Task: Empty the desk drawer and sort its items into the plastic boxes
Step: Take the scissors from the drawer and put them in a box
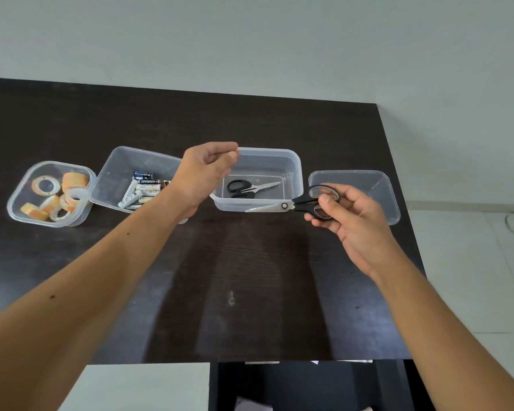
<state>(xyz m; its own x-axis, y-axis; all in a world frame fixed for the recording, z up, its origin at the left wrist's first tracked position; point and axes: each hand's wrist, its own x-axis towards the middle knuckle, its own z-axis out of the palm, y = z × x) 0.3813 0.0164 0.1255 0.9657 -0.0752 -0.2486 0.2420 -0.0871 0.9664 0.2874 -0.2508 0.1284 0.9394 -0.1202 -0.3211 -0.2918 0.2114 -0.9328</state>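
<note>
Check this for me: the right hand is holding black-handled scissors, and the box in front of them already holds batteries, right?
Not quite. The head view shows the right hand holding the black-handled scissors, but the box in front of them holds another pair of scissors, not batteries.

Soft, even light fills the picture. The dark desk (264,262) shines pale near its front edge. Its edges bend. All looks sharp.

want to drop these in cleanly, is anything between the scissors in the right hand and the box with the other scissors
Nothing visible. The scissors in the right hand point at the open scissors box; the left hand hovers at its left rim.
</note>
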